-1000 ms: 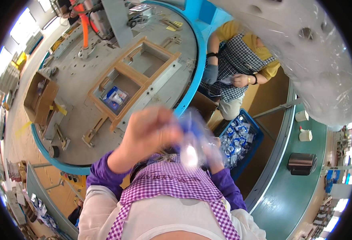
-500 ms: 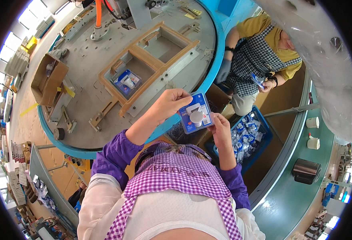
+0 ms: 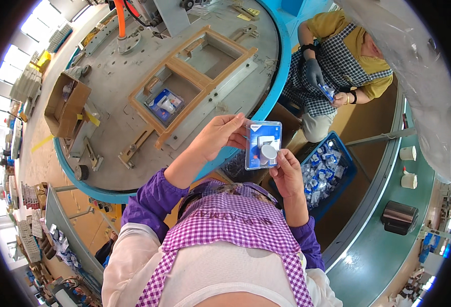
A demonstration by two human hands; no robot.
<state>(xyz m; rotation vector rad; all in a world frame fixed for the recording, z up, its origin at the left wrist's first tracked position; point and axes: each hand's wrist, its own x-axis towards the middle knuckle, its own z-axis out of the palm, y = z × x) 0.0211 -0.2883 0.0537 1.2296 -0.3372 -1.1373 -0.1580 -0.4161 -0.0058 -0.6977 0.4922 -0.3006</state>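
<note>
1. Since the earlier frame, the blue-and-clear rectangular plastic blister pack (image 3: pixel 260 145) has turned squarer.
2. My left grip (image 3: pixel 220 136) pinches its left edge, my right grip (image 3: pixel 290 173) its near-right corner, right of the round grey metal surface (image 3: pixel 108 115).
3. I judge a loosened pinch could drop the slick plastic; squeezing hard might bend it.

Dark metallic jug (image 3: pixel 399 217), two pale cups (image 3: pixel 408 180) on green table (image 3: pixel 371 263); cardboard box (image 3: pixel 77 113).

Bent arms (image 3: pixel 184 166) in purple fabric oversleeves (image 3: pixel 147 200) reach forward; the bare left hand (image 3: pixel 223 136), thumb and fingers pinched, sits higher than the bare right hand (image 3: pixel 289 175), likewise pinched.
</note>
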